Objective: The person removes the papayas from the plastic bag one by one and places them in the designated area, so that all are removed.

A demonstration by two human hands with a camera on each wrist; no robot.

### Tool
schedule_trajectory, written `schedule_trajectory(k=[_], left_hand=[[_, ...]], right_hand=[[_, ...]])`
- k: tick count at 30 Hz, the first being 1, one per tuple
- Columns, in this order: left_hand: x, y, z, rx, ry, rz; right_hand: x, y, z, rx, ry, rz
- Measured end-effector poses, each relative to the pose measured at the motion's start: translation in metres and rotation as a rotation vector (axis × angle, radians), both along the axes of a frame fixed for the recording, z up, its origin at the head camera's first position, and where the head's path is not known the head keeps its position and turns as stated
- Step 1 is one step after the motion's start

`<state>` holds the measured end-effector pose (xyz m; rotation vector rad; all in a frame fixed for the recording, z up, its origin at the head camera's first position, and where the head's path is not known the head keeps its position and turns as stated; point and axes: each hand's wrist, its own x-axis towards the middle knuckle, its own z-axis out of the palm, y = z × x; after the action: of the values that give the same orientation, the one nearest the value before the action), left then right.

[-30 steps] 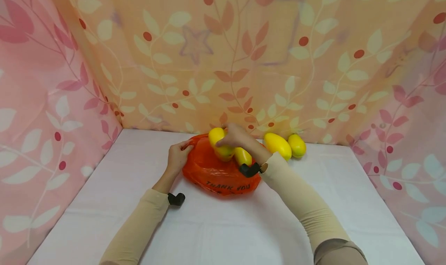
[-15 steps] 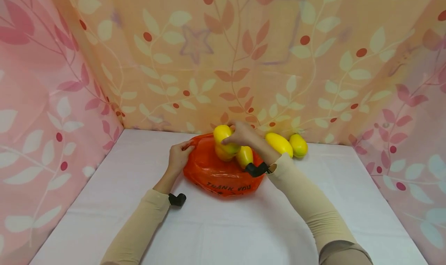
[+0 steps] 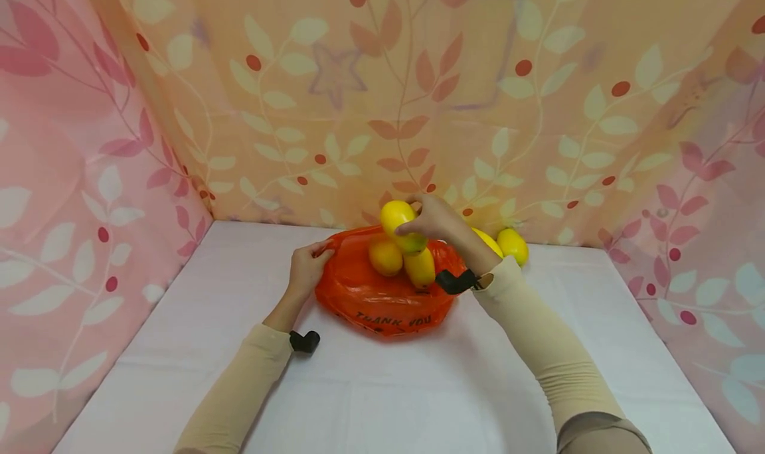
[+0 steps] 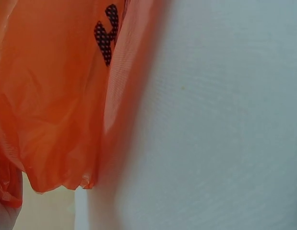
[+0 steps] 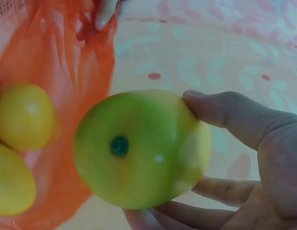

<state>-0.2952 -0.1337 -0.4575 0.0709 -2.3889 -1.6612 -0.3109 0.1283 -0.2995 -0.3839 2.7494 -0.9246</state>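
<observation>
My left hand pinches the left edge of a red-orange plastic bag printed "THANK YOU". In my right hand is a yellow mango, gripped between thumb and fingers above the bag's far side. Its green stem end with a dark stem spot faces the camera in the right wrist view. Two more yellow mangoes, a left one and a right one, lie on the bag just below the held one. The left wrist view shows mostly the bag's side and a bit of the left hand.
Behind my right forearm, two more mangoes, one partly hidden and one at its right, sit near the back of the white-covered table. Floral cloth hangs at the back and both sides. Each wrist wears a black camera mount.
My right hand has lifted the mango up and to the right, away from the left mango on the bag, which now shows more fully. The left hand stays at the bag's edge.
</observation>
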Motion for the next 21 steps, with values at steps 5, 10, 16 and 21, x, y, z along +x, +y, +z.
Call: schedule_trajectory(k=[5, 10, 16, 21], left_hand=[[0.001, -0.001, 0.001, 0.006, 0.0, -0.003], [0.003, -0.001, 0.004, 0.014, -0.019, -0.006], [0.004, -0.001, 0.005, 0.016, -0.016, -0.004], [0.004, -0.002, 0.004, 0.013, -0.008, -0.007]], right_hand=[[-0.001, 0.014, 0.003, -0.016, -0.006, -0.033], [-0.004, 0.032, 0.002, -0.021, -0.007, -0.049], [-0.006, 0.056, 0.003, -0.033, 0.0, -0.084], [-0.005, 0.073, 0.006, -0.017, -0.018, -0.123]])
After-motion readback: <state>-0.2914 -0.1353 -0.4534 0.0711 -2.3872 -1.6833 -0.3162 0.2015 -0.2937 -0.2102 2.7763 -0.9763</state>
